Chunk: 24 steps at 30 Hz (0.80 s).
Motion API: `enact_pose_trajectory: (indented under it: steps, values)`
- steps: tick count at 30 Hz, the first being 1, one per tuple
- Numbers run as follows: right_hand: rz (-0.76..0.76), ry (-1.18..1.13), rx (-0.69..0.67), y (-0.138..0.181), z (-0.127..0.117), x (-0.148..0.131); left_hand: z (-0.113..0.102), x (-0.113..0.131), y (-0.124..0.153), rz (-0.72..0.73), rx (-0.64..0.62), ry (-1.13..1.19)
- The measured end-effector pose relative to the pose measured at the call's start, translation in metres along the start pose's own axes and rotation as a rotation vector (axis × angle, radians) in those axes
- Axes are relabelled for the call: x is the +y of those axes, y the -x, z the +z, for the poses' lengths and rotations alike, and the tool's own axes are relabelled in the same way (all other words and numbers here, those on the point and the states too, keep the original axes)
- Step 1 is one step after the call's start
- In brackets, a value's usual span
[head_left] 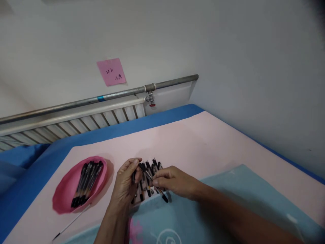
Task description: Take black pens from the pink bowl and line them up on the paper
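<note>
My left hand (pixel 127 179) is closed, with a dark pen partly hidden in its curled fingers. Its thumb and forefinger meet close to the upper end of another pen. My right hand (pixel 175 181) pinches a slanting pen (pixel 162 194), whose black end points down toward the blue cloth. Between and behind my hands lie several black-capped pens (pixel 154 166) with clear barrels, partly covered by my fingers. Small parts (pixel 152 191) lie among them, too small to make out.
To the left, a pink bowl (pixel 62 189) holds a bundle of black pens (pixel 87 183). A thin pen refill (pixel 71 223) lies beside it. A light blue cloth (pixel 228 193) covers the near side of the pink tabletop (pixel 177 142). Behind are a radiator (pixel 101 119) and a pipe (pixel 122 93).
</note>
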State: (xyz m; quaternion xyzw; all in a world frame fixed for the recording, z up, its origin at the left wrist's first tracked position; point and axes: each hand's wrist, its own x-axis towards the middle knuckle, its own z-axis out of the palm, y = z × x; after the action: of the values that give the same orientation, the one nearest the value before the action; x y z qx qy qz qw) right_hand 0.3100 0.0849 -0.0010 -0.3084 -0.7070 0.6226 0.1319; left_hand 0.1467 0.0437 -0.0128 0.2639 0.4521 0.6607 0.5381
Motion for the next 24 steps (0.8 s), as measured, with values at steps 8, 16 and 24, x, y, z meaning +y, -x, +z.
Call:
enact_pose_trajectory:
  steps: [8, 16, 24]
  values:
    - [-0.087, 0.432, 0.261, -0.001, 0.006, 0.007, -0.019, 0.016, -0.009, 0.081, 0.141, 0.141]
    - [0.117, 0.498, 0.319, 0.003, -0.031, 0.0, -0.03, 0.02, -0.013, -0.012, 0.175, 0.196]
    - [0.124, 0.025, 0.117, 0.003, -0.029, -0.001, -0.014, 0.012, -0.005, -0.136, 0.007, 0.037]
